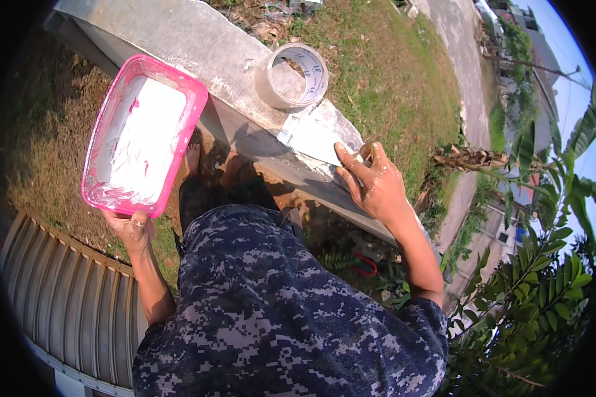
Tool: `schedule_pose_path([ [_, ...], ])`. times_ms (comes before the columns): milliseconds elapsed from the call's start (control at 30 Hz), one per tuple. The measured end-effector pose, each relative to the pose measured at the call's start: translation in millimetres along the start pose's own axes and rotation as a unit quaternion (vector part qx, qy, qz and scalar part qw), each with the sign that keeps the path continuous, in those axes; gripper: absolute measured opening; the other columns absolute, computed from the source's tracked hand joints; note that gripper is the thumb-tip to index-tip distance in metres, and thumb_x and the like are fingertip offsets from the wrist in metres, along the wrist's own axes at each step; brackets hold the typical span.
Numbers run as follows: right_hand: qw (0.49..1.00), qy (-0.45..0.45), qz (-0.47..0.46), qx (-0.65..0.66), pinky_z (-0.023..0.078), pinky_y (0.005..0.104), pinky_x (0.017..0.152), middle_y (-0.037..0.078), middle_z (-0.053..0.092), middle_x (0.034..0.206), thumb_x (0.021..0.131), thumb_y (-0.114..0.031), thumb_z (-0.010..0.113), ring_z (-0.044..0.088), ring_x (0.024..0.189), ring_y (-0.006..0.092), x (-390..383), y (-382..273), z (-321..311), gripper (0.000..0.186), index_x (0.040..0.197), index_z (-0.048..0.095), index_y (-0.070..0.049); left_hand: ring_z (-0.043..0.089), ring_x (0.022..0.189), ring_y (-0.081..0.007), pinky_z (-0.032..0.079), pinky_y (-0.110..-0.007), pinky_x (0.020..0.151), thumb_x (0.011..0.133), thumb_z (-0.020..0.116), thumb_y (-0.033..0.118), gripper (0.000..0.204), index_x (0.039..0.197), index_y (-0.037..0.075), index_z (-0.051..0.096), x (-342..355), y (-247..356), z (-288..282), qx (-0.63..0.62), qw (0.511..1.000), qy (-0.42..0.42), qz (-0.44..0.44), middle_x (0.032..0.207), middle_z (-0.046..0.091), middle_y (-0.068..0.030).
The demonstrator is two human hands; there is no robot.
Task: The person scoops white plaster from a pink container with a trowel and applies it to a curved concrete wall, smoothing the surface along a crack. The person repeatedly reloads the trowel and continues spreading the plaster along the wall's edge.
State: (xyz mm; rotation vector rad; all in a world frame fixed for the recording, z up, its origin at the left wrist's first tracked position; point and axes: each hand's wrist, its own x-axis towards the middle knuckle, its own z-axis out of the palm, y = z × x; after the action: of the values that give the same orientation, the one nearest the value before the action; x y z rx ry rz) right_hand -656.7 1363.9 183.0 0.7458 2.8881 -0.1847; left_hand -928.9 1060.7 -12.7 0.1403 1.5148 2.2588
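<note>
Left hand (134, 229) clamped on a pink tray (189, 126) of white paste, right hand (375, 186) fingers spread on the concrete ledge (198, 46) beside a tape roll (293, 77)

1. Left hand (134, 228): raised at the person's left, fingers curled closed in a grip, thumb on top; pale smears on the skin.
2. Left forearm: bare, rises steeply from the lower edge, elbow bent.
3. Right hand (375, 185): reaches forward on the right, palm down, index finger stretched out straight, other fingers bent; white-smeared.
4. Right forearm: bare, extended, short patterned sleeve at the elbow.
</note>
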Motion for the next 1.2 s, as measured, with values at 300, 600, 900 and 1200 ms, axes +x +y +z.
schedule_pose_path([
  [300,0.997,0.051,0.041,-0.039,0.051,0.0419,0.06,0.016,0.052,0.09,0.087,-0.024,0.068,0.06,0.072,0.0322,18,14,-10,0.035,0.122,0.066,-0.021,0.046,0.128,-0.0279,0.041,-0.045,0.107,0.063,0.089,0.045,0.106,0.142,0.004,0.032,-5,1,-5,0.028,0.999,-0.004,0.026,0.139,0.045,-0.0115],
  [600,0.996,-0.019,0.084,-0.037,0.051,0.0404,0.059,0.015,0.051,0.088,0.086,-0.022,0.069,0.058,0.068,0.0304,16,20,-1,0.037,0.123,0.065,-0.019,0.046,0.126,-0.0254,0.04,-0.044,0.107,0.055,0.093,0.044,0.117,0.145,0.008,0.027,-8,-1,-3,0.005,1.0,0.009,-0.004,0.137,0.044,-0.0091],
  [900,1.0,0.021,0.01,-0.013,0.052,0.0416,0.06,0.018,0.052,0.092,0.088,-0.023,0.067,0.061,0.072,0.0325,29,2,5,0.039,0.126,0.063,-0.021,0.048,0.126,-0.0284,0.043,-0.046,0.106,0.063,0.09,0.041,0.108,0.143,0.004,0.027,-9,1,-13,0.009,1.0,-0.013,0.016,0.138,0.044,-0.0129],
  [1200,0.947,-0.091,0.138,0.277,0.041,0.0327,0.052,0.008,0.059,0.069,0.096,-0.026,0.059,0.055,0.059,0.0209,20,30,-27,0.024,0.105,0.065,-0.005,0.049,0.123,-0.0249,0.043,-0.042,0.105,0.056,0.093,0.045,0.114,0.141,0.003,0.031,-20,3,-10,0.012,0.999,0.043,0.003,0.134,0.047,-0.0112],
])
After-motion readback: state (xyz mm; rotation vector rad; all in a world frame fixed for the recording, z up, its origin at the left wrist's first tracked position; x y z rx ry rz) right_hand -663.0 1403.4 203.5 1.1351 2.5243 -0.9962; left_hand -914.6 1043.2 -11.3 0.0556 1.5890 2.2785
